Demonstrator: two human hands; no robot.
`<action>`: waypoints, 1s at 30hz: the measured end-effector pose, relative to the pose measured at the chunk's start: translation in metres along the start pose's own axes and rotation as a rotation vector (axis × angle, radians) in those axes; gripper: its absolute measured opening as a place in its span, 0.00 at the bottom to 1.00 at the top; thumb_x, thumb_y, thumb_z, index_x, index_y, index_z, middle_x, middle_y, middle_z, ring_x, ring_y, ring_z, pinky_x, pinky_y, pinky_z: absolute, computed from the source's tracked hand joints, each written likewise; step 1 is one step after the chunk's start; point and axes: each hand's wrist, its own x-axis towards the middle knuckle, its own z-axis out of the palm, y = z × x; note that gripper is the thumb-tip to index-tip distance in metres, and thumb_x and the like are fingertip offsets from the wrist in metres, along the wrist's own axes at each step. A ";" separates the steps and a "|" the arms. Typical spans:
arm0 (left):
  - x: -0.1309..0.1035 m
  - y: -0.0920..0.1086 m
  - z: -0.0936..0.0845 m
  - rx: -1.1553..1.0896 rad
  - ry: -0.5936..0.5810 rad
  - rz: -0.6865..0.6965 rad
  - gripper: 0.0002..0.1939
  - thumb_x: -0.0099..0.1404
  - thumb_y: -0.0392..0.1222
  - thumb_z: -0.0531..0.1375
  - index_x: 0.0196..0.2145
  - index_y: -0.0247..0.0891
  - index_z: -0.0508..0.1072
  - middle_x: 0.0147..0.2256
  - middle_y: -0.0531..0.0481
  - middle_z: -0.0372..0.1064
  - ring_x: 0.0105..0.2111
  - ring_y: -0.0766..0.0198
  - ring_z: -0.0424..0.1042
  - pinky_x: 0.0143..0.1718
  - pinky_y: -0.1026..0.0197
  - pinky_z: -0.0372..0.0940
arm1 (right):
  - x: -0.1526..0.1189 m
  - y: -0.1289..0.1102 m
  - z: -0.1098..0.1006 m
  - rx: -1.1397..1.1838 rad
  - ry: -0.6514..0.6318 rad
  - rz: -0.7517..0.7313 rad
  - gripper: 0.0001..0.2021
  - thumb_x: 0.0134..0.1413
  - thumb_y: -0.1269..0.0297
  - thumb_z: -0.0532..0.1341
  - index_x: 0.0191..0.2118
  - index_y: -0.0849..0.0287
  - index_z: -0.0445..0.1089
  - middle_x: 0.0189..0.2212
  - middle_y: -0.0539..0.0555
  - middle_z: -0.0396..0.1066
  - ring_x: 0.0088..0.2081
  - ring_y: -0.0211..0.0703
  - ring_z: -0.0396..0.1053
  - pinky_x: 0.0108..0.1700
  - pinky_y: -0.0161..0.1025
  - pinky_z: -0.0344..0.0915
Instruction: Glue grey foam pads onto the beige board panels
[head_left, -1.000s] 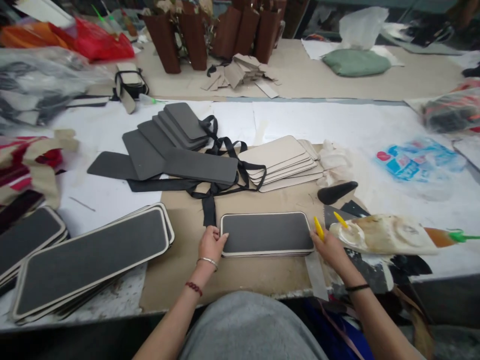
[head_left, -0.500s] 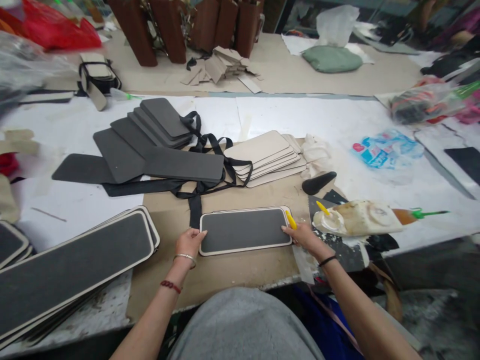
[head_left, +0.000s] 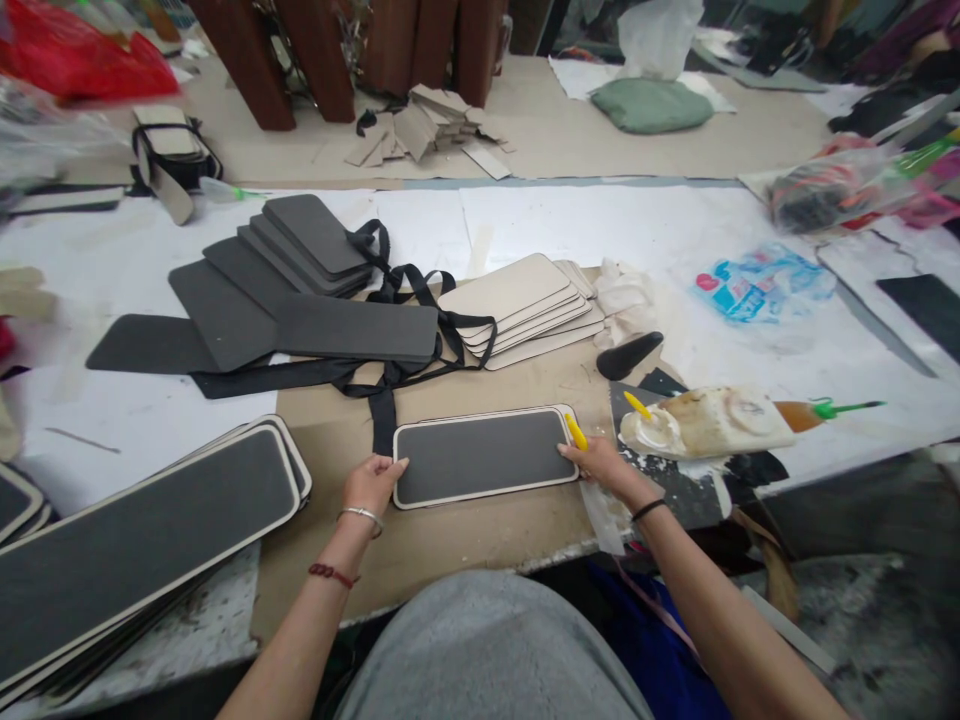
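Observation:
A dark grey rectangular panel with a cream border point(head_left: 480, 455) lies flat before me on brown board, with the cream edge of another layer peeking out beneath it. At its left end, my left hand point(head_left: 373, 482) pinches the edge, thumb on top. My right hand point(head_left: 604, 462) grips the right end in the same way, and a small yellow stick point(head_left: 576, 431) pokes up from between its fingers. Just beyond the panel's left corner hangs a black strap point(head_left: 382, 420). To the right, a glue-smeared bottle point(head_left: 720, 425) with an orange-and-green nozzle lies on its side.
Fanned grey pieces point(head_left: 240, 300) and cream pieces point(head_left: 517, 300) lie farther back. Long bordered panels point(head_left: 150, 545) are stacked at left. A black curved tool point(head_left: 630, 356) and a printed plastic bag point(head_left: 757, 285) are on the right. Brown upright cases point(head_left: 315, 60) stand behind.
The whole view has shifted slightly, so things sit a little farther left. Both hands keep their hold on the panel, which shows little movement on the board.

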 end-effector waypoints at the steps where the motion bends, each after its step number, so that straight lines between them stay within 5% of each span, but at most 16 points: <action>1: 0.001 -0.001 0.000 -0.015 -0.013 0.001 0.20 0.38 0.58 0.60 0.18 0.37 0.67 0.16 0.56 0.61 0.20 0.68 0.59 0.23 0.64 0.55 | 0.000 0.000 -0.001 0.015 -0.018 0.003 0.14 0.48 0.57 0.57 0.19 0.58 0.57 0.10 0.44 0.56 0.13 0.31 0.54 0.17 0.30 0.51; 6: 0.000 0.001 -0.001 -0.080 -0.043 -0.001 0.20 0.37 0.58 0.61 0.18 0.37 0.65 0.15 0.58 0.59 0.18 0.70 0.57 0.22 0.65 0.54 | 0.000 0.002 -0.005 0.058 -0.105 -0.007 0.14 0.47 0.56 0.58 0.20 0.59 0.58 0.10 0.44 0.57 0.13 0.30 0.53 0.16 0.29 0.51; 19: -0.004 0.011 0.003 -0.160 -0.010 0.048 0.21 0.36 0.58 0.60 0.15 0.39 0.60 0.14 0.58 0.56 0.18 0.70 0.56 0.22 0.65 0.53 | 0.004 0.006 -0.006 0.013 -0.098 -0.075 0.17 0.42 0.51 0.56 0.18 0.56 0.54 0.09 0.44 0.54 0.13 0.31 0.52 0.17 0.31 0.50; 30: -0.051 0.054 -0.025 -0.125 0.162 0.217 0.12 0.47 0.47 0.57 0.16 0.38 0.62 0.15 0.59 0.53 0.19 0.70 0.52 0.23 0.65 0.50 | -0.024 -0.013 -0.028 -0.051 0.017 -0.129 0.20 0.40 0.42 0.55 0.20 0.56 0.57 0.10 0.46 0.55 0.16 0.35 0.55 0.20 0.33 0.55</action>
